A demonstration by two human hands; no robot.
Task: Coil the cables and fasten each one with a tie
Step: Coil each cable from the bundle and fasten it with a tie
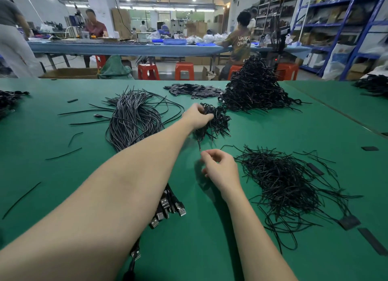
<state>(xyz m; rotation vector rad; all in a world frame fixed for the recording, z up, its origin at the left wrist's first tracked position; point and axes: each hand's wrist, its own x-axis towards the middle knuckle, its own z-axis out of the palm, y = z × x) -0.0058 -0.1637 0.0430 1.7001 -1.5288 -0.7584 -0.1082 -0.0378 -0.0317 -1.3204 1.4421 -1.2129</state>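
My left hand (197, 117) reaches across the green table (63, 175) and grips a small bunch of coiled, tied black cables (216, 123) just in front of the big heap of finished coils (256, 89). My right hand (220, 167) hovers lower, fingers loosely curled, holding nothing that I can see. A long bundle of loose black cables (134, 117) lies under my left forearm, its USB plugs (168, 211) pointing toward me. A pile of thin black wire ties (283, 180) lies right of my right hand.
Flat black strips (195, 89) are stacked at the back centre. Stray ties (63, 153) lie scattered on the left. More cable heaps sit at the far left (10, 100) and far right (373, 84). Red stools and people at another table stand beyond the far edge.
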